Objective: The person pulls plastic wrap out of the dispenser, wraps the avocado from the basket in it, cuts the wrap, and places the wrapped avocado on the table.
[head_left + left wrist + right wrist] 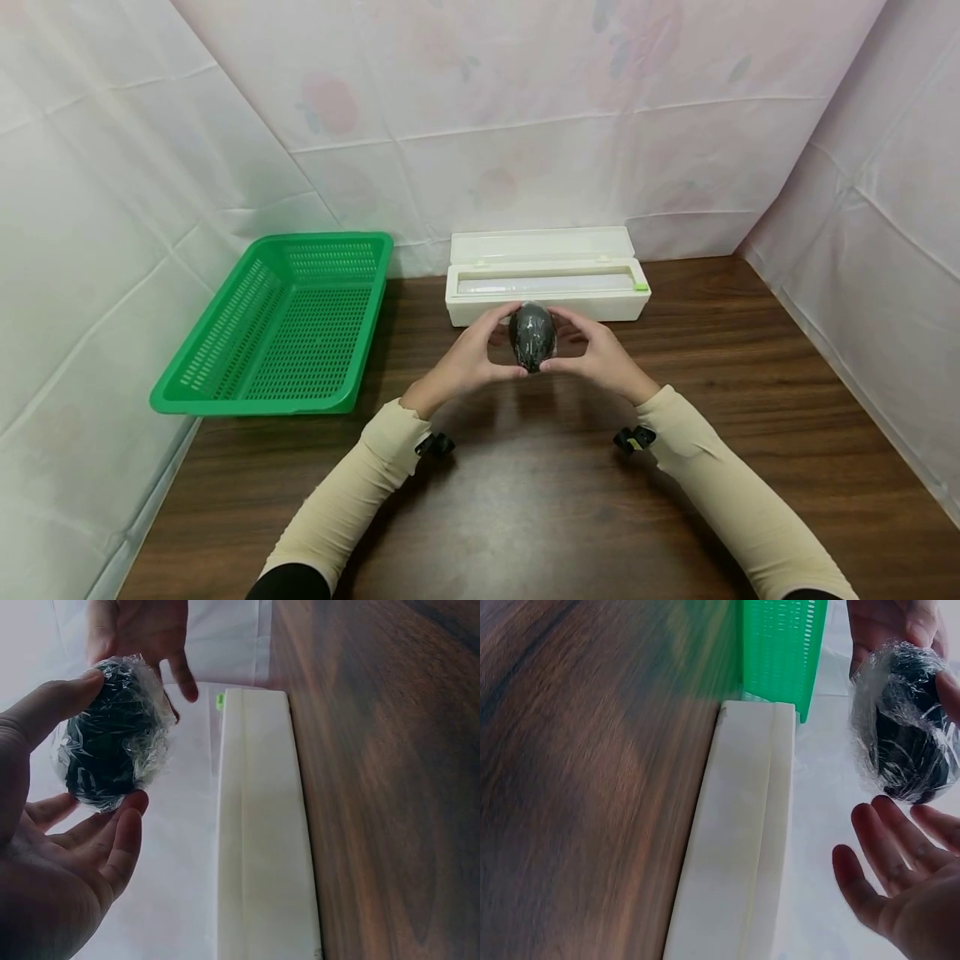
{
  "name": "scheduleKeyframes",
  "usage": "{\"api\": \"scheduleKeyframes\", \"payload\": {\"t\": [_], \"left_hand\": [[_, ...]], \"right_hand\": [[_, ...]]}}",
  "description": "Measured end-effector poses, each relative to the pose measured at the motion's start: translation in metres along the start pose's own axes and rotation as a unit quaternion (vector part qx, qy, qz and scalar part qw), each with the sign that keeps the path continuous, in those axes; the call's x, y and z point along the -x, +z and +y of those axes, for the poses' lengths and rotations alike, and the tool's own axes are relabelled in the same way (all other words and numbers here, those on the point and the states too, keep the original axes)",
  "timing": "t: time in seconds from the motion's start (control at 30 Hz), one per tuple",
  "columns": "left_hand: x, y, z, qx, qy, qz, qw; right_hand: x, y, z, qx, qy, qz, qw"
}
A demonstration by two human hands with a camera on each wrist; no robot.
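A dark egg-shaped thing (532,336), which looks like an avocado, is wrapped in clear cling film and held up between both hands. My left hand (468,357) grips its left side, with the thumb and fingers on opposite faces in the left wrist view. From the right, my right hand (603,358) holds it with the thumb and fingertips; the fingers (881,855) are spread below it in the right wrist view. Loose crinkled film (154,742) stands out around the dark surface. Just behind the hands is a white cling film box (547,308) with its lid raised.
A roll of clear film (547,284) lies inside the box, and a small green slider (641,287) sits at its right end. To the left stands a green perforated basket (315,342). White patterned cloth (525,183) hangs behind the brown wooden table (495,508).
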State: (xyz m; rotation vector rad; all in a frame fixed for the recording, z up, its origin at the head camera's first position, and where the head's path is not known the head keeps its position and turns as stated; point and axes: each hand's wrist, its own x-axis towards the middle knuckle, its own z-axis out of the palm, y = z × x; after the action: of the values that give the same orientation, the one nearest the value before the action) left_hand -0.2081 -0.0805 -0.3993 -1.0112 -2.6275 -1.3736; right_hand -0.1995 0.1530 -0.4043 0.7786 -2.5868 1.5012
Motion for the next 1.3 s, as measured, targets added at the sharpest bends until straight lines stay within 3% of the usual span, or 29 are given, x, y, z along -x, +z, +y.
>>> {"api": "scheduleKeyframes", "payload": {"t": [0.17, 0.43, 0.6, 1.07, 1.3], "left_hand": [[0.001, 0.002, -0.002, 0.005, -0.013, -0.001, 0.9999], [-0.001, 0.006, -0.007, 0.011, -0.042, -0.03, 0.9986], [-0.003, 0.008, -0.01, 0.018, -0.06, -0.048, 0.9969], [-0.007, 0.019, -0.022, -0.007, -0.088, -0.084, 0.9925], [-0.007, 0.026, -0.028, -0.035, -0.107, -0.096, 0.989]], "right_hand": [[0.0, 0.0, 0.001, 0.02, -0.02, -0.003, 0.9996], [-0.001, -0.003, 0.002, 0.043, 0.003, -0.053, 0.9977], [-0.003, -0.001, 0.006, 0.069, 0.007, -0.061, 0.9957], [-0.006, 0.009, 0.016, 0.155, 0.022, -0.083, 0.9841], [-0.004, 0.011, 0.021, 0.168, 0.046, -0.107, 0.9788]]}}
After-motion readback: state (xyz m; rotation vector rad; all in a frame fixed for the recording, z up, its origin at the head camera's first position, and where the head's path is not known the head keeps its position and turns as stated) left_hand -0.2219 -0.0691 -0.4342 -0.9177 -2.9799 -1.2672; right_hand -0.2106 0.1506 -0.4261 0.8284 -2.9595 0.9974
